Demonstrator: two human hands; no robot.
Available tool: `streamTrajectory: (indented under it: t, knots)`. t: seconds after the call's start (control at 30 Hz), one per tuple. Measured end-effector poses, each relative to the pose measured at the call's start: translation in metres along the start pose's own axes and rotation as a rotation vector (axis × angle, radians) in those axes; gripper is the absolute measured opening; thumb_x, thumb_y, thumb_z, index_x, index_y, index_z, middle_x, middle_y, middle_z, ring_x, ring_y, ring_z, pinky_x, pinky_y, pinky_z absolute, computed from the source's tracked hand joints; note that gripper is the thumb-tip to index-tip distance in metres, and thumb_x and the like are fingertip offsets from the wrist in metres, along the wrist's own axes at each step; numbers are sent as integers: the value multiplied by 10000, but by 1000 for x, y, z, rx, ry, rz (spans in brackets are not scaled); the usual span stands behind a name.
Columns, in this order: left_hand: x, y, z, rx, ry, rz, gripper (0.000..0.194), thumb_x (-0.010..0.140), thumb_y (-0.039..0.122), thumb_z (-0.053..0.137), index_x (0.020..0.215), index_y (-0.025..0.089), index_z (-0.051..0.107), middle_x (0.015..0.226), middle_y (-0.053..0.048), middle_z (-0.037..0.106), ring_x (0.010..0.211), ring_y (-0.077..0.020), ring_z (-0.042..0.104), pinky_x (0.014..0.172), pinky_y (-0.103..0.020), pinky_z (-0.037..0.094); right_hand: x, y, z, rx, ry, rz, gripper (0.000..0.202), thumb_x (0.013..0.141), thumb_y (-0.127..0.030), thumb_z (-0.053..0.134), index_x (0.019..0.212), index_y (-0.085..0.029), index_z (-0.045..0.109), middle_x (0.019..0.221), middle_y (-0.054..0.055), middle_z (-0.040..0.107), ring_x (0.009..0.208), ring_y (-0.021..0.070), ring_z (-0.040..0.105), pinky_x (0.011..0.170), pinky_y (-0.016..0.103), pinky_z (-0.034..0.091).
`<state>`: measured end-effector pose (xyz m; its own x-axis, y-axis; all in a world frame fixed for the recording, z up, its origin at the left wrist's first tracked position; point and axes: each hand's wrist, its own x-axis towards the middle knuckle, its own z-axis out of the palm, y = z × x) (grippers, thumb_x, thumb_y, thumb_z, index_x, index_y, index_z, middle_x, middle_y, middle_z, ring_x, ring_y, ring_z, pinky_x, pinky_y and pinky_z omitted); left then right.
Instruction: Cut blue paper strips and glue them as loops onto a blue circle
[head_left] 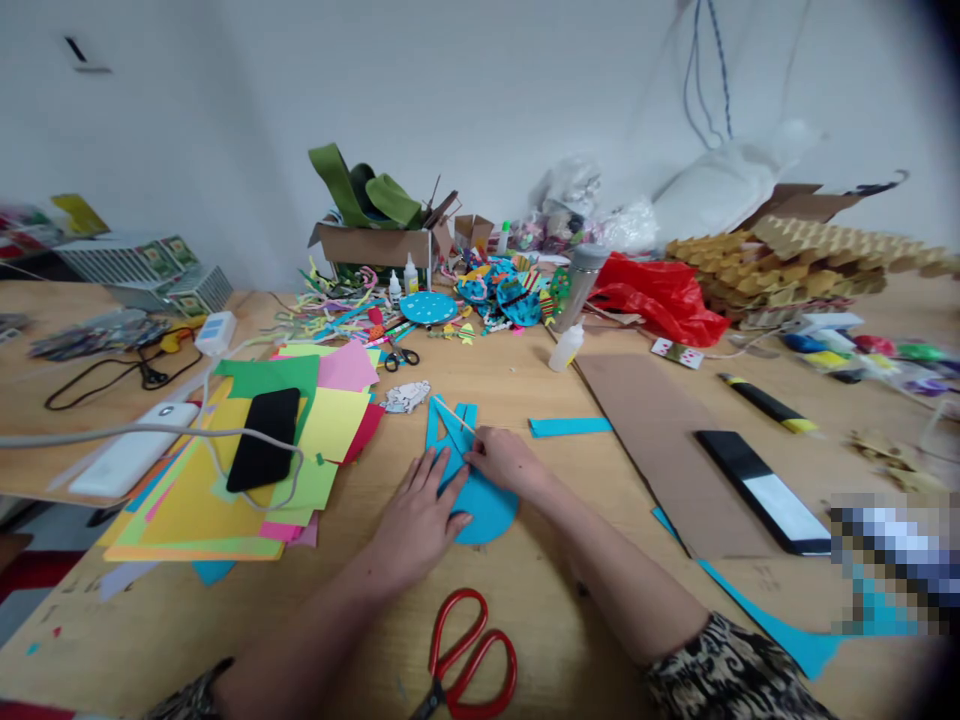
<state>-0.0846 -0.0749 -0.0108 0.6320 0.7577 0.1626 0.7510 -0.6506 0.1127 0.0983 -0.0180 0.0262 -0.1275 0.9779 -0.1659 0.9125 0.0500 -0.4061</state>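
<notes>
A blue paper piece (486, 508) with a rounded lower edge lies on the table, narrow blue strips at its top. My left hand (421, 510) rests flat on its left side, fingers spread. At the upper right of the paper, my right hand (504, 462) has its fingers closed round a thin pale stick (454, 412), which points up and left over the strips. A separate blue strip (571, 427) lies to the right. Red-handled scissors (469, 655) lie nearer the front, their handles open.
Coloured paper sheets with a black phone (264, 440) and a cable lie left. A brown cardboard sheet (667, 450) lies right. Behind are small scissors (401, 357), a glue bottle (566, 348), a metal flask (581, 285) and a red bag (660, 298).
</notes>
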Motion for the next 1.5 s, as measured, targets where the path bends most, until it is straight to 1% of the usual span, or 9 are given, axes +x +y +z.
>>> streamTrajectory:
  t: [0.2,0.33,0.53,0.7,1.03,1.13,1.23,1.4,1.5]
  knots:
    - [20,5,3,10,21,-27,541,949,490,426,1420,222,437,1513,-165,359,1411,-345,291,1117,-526,300,8,25,-18,99,143,139,219,905,-313,517,810,-149,625,770,62,689,665,138,598,559,226,353]
    - [26,6,6,22,38,-45,525,957,496,398,1411,236,445,1505,-147,380,1399,-339,313,1112,-545,287,11,35,-17,129,207,200,215,905,-312,518,793,-151,605,749,52,675,653,136,577,553,224,345]
    - [21,7,-1,-4,14,-50,528,961,486,398,1453,295,366,1516,-122,370,1408,-322,300,1096,-559,295,13,37,-4,157,210,209,135,833,-270,621,747,-169,596,723,40,658,662,146,572,570,231,347]
    - [20,9,-3,-1,36,-67,544,973,416,402,1473,213,332,1490,-165,399,1374,-310,364,1090,-509,323,14,41,-1,183,197,181,167,790,-302,678,740,-183,572,705,18,637,639,141,564,557,231,350]
    - [21,11,-10,-103,78,-97,451,975,318,383,1399,183,461,1456,-99,470,1358,-282,378,1080,-496,353,11,43,-8,165,206,139,194,790,-364,674,816,-178,624,726,18,639,654,143,564,547,231,341]
    - [23,4,-16,-132,110,-90,384,932,190,408,1261,195,607,1429,-66,506,1357,-270,379,1109,-506,328,5,40,-16,149,134,50,211,753,-317,714,917,-192,670,720,-8,635,662,134,564,577,224,353]
    - [24,-4,-22,-164,62,-31,381,868,119,441,1147,220,681,1395,-32,544,1372,-276,353,1137,-545,272,-4,38,-21,105,4,-44,260,713,-300,751,950,-210,697,739,-14,638,679,141,563,587,225,348]
    - [23,-9,-28,-187,-35,55,397,849,129,470,1161,270,673,1351,2,585,1402,-288,300,1147,-633,158,-14,38,-19,144,-67,-94,351,732,-250,739,1079,-240,684,795,-13,663,701,143,581,594,221,356]
    - [22,-7,-27,-180,-52,73,425,851,132,469,1214,275,639,1355,-1,581,1404,-287,297,1149,-645,126,-15,39,-19,135,-63,-107,321,730,-256,746,1044,-222,690,782,-6,660,696,146,580,590,224,354]
